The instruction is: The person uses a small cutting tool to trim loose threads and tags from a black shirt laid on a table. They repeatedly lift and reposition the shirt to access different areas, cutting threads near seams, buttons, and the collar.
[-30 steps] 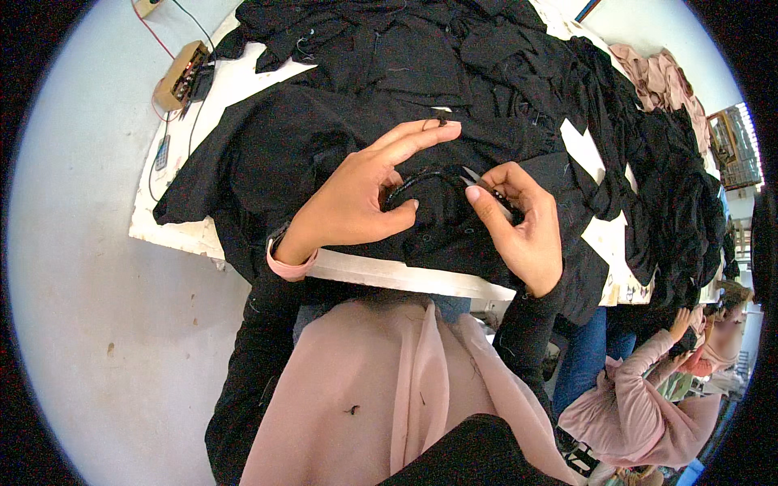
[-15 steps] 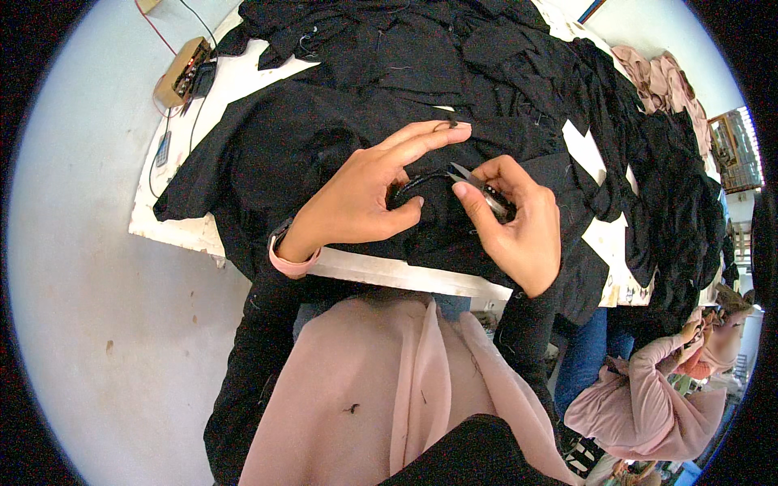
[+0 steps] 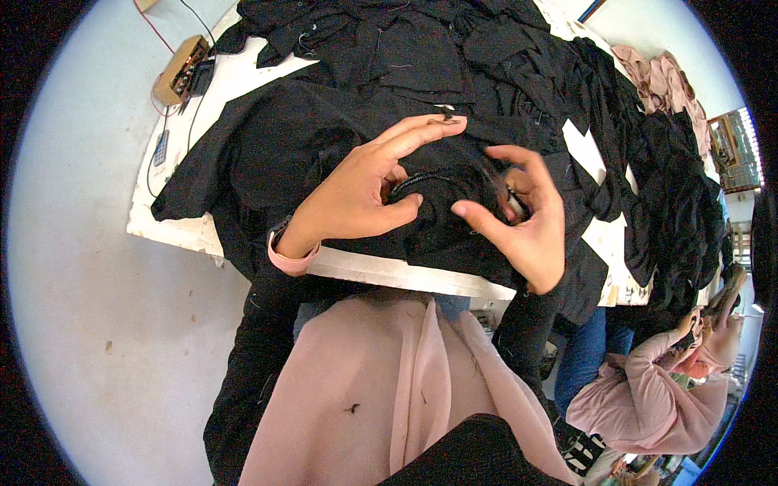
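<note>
A black garment (image 3: 275, 154) is spread over the near part of the white table. My left hand (image 3: 361, 190) holds a fold of it between thumb and fingers, with the forefinger stretched out. From that grip a raised, stitched edge (image 3: 425, 176) curves to the right. In my right hand (image 3: 535, 227) is a pair of small thread snips (image 3: 515, 204), lying against the palm and blurred. The right thumb and forefinger are spread apart, a little to the right of the stitched edge. The snips' blades are hard to make out.
More black garments (image 3: 421, 57) are heaped across the far and right table. The white table edge (image 3: 405, 275) runs close before me. A small brown box with wires (image 3: 181, 71) is at far left. Pink cloth (image 3: 664, 81) lies far right; another person (image 3: 648, 397) sits at right.
My right hand has moved slightly right with the snips, away from the stitched edge, and its thumb and forefinger have spread. My left hand has barely shifted.
</note>
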`<state>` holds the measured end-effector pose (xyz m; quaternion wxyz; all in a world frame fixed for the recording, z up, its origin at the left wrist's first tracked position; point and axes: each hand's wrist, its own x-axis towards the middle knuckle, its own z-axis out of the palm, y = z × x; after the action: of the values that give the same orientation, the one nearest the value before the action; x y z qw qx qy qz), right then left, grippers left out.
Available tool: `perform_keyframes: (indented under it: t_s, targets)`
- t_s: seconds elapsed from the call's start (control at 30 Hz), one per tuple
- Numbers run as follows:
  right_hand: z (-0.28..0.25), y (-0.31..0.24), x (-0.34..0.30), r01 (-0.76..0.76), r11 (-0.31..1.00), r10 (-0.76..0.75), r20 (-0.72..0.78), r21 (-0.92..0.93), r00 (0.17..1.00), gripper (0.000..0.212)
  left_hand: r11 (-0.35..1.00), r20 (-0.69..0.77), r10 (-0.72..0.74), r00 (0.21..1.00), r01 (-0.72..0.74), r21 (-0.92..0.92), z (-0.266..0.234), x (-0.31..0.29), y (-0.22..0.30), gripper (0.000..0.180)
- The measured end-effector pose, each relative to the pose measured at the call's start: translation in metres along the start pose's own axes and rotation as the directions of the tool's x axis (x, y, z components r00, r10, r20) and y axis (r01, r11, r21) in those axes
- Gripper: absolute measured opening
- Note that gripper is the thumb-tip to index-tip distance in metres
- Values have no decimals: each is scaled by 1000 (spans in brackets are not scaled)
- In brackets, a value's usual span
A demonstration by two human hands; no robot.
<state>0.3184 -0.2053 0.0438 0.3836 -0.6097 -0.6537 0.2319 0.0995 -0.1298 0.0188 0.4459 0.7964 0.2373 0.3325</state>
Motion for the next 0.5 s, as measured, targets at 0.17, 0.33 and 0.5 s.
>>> perform_keyframes:
  t_s: [0.17, 0.33, 0.5]
  targets:
    - [8, 24, 12, 66, 998, -65, -25, 24, 998, 14, 997, 41, -21, 999, 24, -77, 1, 2, -4, 73]
    - [4, 25, 22, 148, 988, -147, -41, 38, 988, 11, 992, 108, -4, 994, 17, -125, -1, 4, -4, 57]
    - [9, 19, 32, 125, 954, -138, 32, 272, 990, 14, 996, 88, -22, 996, 29, -86, -4, 2, -6, 50]
